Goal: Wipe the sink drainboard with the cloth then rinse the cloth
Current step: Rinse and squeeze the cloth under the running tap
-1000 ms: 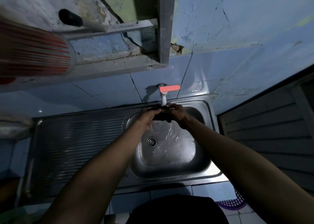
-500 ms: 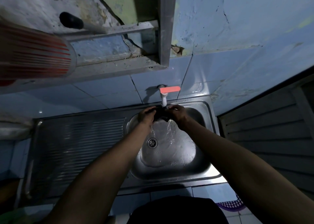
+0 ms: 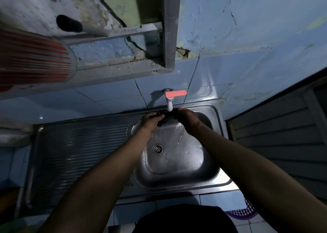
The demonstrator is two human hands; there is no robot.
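Because rinsing needs running water, the left hand [image 3: 149, 120] and right hand [image 3: 188, 118] both clutch the dark cloth [image 3: 167, 117] directly beneath the tap [image 3: 170, 105], above the sink [image 3: 177, 162] basin.

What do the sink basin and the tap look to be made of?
Sink basin: likely stainless steel, a brushed grey metal with bright reflections and a pressed shape. Tap: probably plastic, a matte white spout with an orange-red lever.

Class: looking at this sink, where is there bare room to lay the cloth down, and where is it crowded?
Free: the ribbed drainboard, between the basin and the tiled wall. Crowded: under the tap, where the left hand and right hand hold the cloth.
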